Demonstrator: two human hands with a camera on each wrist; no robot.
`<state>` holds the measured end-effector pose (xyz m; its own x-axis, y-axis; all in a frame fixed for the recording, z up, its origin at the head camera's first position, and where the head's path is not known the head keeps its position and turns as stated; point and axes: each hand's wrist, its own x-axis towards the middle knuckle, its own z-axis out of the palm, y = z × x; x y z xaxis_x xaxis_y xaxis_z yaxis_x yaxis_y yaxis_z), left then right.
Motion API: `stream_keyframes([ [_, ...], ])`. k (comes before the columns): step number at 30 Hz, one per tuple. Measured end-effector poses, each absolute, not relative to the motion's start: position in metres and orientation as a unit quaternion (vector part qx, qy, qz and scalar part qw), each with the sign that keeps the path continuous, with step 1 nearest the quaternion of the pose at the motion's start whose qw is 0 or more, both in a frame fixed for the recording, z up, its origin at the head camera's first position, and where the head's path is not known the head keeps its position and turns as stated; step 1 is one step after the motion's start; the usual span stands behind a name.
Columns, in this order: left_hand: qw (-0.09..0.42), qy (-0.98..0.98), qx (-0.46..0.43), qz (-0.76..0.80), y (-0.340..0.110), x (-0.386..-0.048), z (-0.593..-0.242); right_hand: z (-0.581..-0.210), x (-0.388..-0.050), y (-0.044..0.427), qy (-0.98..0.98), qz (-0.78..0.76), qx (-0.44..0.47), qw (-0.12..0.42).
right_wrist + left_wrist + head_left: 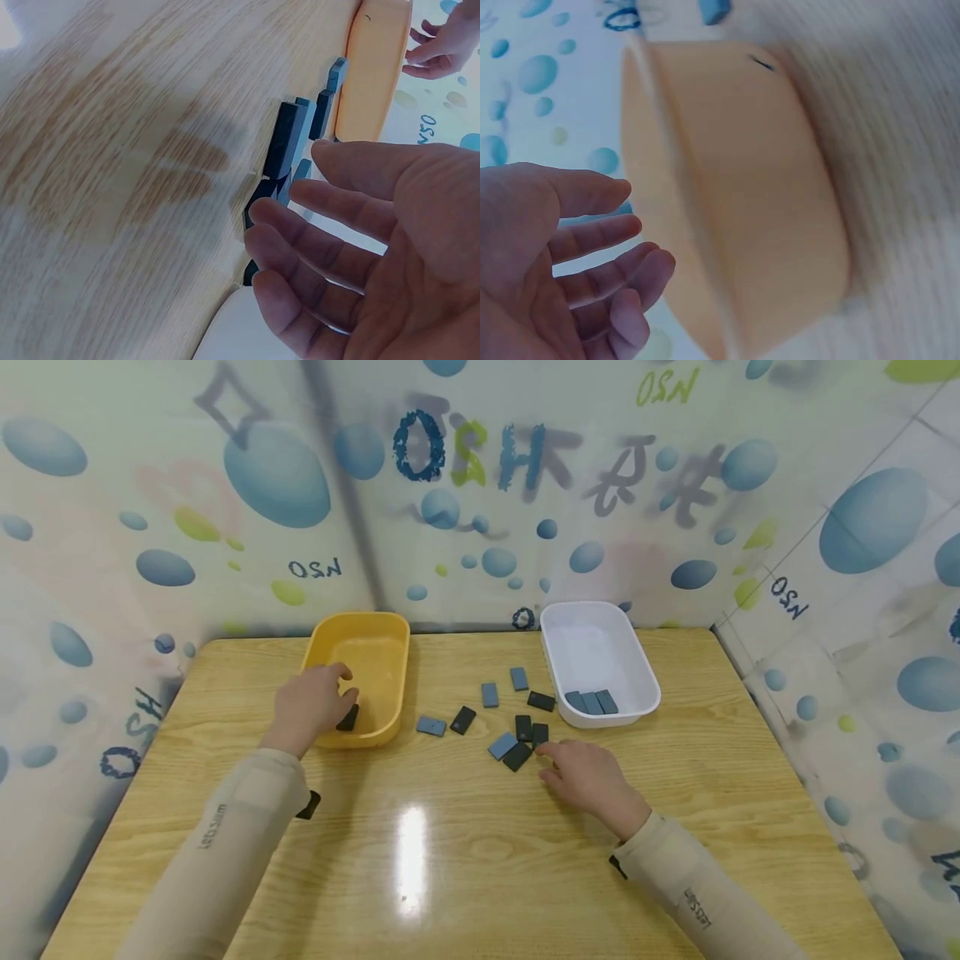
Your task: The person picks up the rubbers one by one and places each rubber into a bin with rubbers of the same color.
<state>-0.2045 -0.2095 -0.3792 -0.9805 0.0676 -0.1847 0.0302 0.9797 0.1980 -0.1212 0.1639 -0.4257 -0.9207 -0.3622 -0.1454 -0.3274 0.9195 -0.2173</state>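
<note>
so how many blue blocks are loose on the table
4: one blue block nearest the yellow bin, a second and third farther back, a fourth beside a black block; the right hand could hide others.

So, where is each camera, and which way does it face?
Head: on the head, facing forward and down at the table; left hand, right hand and sleeves show.
Left wrist: on that wrist, facing the yellow bin; left hand shows.
Right wrist: on that wrist, facing across to the tiles; both hands show.
Head and right wrist share both hands.

Glossy woodgrain table (525, 868), smooth plastic bins (375, 660), small tiles (490, 695) probably matt plastic
</note>
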Motion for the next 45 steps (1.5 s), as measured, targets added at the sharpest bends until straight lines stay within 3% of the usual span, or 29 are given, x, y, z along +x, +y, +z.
stream_keyframes([
  [4, 0.101, 0.990, 0.029, 0.096, -0.203, -0.203, -0.369, -0.424, -0.121, 0.164, 0.975, -0.095, -0.179, 0.087],
  [22, 0.023, 0.992, 0.081, 0.099, -0.155, -0.187, -0.355, -0.423, -0.124, 0.164, 0.975, -0.097, -0.169, 0.110],
  [37, -0.011, 0.981, 0.148, 0.123, -0.116, -0.177, -0.380, -0.427, -0.123, 0.163, 0.975, -0.099, -0.169, 0.106],
  [45, 0.010, 0.981, 0.155, 0.115, -0.102, -0.172, -0.400, -0.428, -0.122, 0.163, 0.975, -0.098, -0.169, 0.101],
])
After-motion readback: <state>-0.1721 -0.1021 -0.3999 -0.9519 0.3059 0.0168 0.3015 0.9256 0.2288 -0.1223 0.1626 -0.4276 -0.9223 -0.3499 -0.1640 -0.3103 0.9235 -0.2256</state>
